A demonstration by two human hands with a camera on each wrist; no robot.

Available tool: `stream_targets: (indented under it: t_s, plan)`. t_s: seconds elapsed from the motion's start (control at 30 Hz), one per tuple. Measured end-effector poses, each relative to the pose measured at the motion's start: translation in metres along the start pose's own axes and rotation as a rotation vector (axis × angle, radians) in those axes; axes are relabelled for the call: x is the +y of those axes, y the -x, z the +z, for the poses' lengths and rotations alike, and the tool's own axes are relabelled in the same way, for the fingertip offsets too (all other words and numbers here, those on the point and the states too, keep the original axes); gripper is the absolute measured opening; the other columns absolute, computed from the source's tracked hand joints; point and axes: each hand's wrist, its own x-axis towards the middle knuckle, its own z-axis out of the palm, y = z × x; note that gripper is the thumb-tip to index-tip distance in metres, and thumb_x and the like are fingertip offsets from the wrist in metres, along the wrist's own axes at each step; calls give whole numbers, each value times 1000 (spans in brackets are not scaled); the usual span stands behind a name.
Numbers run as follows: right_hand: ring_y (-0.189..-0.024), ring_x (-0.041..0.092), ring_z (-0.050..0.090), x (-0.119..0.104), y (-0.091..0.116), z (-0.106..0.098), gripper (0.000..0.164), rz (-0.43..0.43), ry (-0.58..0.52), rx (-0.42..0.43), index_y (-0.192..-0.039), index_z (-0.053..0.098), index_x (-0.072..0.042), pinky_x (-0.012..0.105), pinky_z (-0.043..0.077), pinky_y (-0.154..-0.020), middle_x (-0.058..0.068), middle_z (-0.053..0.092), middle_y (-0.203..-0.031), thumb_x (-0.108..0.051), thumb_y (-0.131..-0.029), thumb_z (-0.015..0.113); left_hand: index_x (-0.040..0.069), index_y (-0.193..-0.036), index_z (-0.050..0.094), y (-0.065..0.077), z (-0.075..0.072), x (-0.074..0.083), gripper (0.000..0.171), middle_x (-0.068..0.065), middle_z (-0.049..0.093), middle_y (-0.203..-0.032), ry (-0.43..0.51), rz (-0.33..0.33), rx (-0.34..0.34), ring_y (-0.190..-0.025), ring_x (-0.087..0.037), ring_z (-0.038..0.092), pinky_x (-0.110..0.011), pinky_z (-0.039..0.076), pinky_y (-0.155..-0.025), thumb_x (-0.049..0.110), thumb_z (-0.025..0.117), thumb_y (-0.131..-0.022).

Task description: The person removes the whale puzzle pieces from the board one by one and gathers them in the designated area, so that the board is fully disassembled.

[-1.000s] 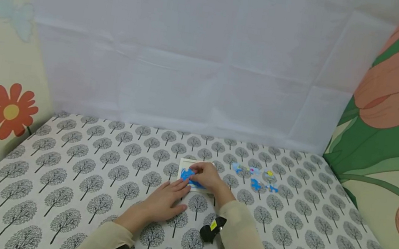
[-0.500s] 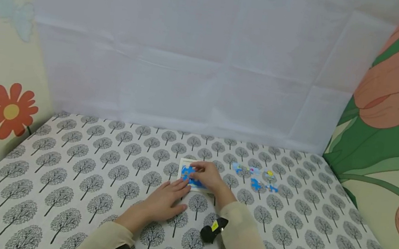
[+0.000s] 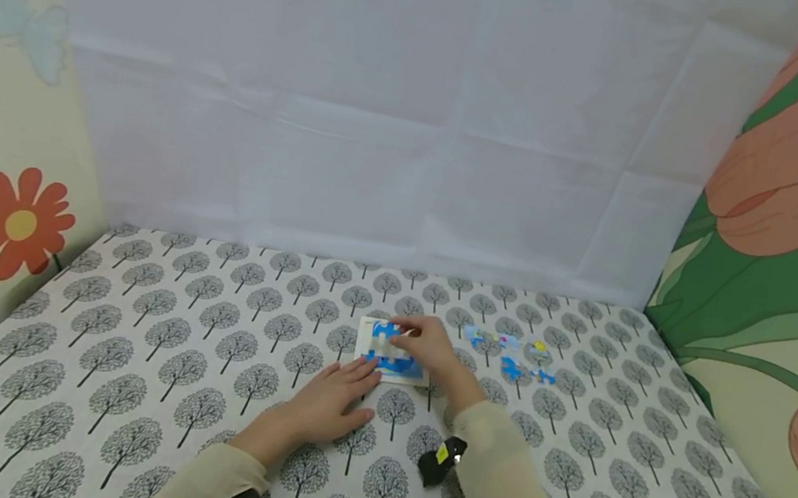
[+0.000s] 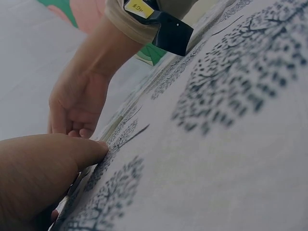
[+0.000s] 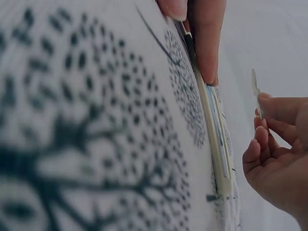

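Note:
A shallow white-rimmed puzzle tray (image 3: 362,335) lies on the tree-print cloth, with blue jigsaw pieces (image 3: 399,366) along its near side. My right hand (image 3: 431,347) pinches a blue jigsaw piece (image 3: 382,332) between thumb and fingers over the tray. In the right wrist view, that thin piece (image 5: 255,89) is held edge-on, clear of the tray. My left hand (image 3: 323,404) lies palm down, its extended fingertips resting on the tray's near left corner. The left wrist view shows only part of the left hand (image 4: 43,168), and the tray is mostly hidden there.
Several loose jigsaw pieces (image 3: 510,370) lie on the cloth to the right of the tray, one with a yellow shape (image 3: 540,347). A white sheet (image 3: 387,113) hangs behind the table. Painted walls stand on both sides.
My right hand has lifted the pinched piece up off the tray and moved slightly right and away from me. More of the tray shows now. My left hand has stayed in place.

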Motion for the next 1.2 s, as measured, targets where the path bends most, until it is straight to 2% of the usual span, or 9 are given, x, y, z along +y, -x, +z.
stream_targets:
  t_s: [0.17, 0.3, 0.6, 0.8, 1.0, 1.2]
  plan:
    - [-72, 17, 49, -7, 6, -11, 31, -17, -17, -3, -112, 58, -5, 32, 44, -59, 6, 54, -94, -10, -81, 61, -4, -127, 39, 0, 0, 0, 52, -18, 28, -135, 1, 3, -1, -124, -33, 22, -52, 18, -96, 26, 50, -86]
    - [-75, 20, 50, -11, 12, -21, 32, -50, 17, -5, -113, 57, -3, 38, 45, -62, 8, 54, -97, -10, -82, 59, -4, -127, 39, 0, 1, 0, 52, -18, 28, -135, -2, 0, -8, -124, -32, 21, -52, 18, -96, 26, 49, -86]
    - [-70, 19, 49, -4, 22, -45, 32, -80, 28, 39, -113, 56, 0, 45, 44, -64, 9, 54, -95, -6, -82, 59, -3, -128, 39, 1, 3, -2, 52, -18, 28, -135, -7, -4, -6, -124, -32, 21, -51, 18, -96, 27, 49, -86]
    - [-71, 20, 48, 4, 32, -61, 34, -49, 46, 49, -115, 54, 0, 37, 44, -59, 9, 53, -96, -6, -82, 59, -3, -128, 39, 1, 4, -2, 52, -18, 27, -135, -8, -6, -3, -124, -32, 21, -50, 17, -97, 27, 49, -86]
    - [-76, 19, 49, 16, 41, -78, 33, -23, 90, 55, -115, 55, -3, 38, 44, -62, 9, 53, -98, -8, -82, 59, -3, -128, 38, 0, 3, -2, 53, -17, 27, -136, -6, -9, -3, -124, -32, 20, -50, 16, -97, 27, 49, -86]
    - [-72, 18, 49, 26, 48, -93, 31, -48, 124, 70, -113, 55, 0, 33, 43, -57, 11, 53, -96, -6, -82, 58, -3, -128, 38, 0, 2, -1, 53, -17, 27, -136, -12, -8, -1, -124, -32, 20, -50, 16, -97, 27, 50, -86]
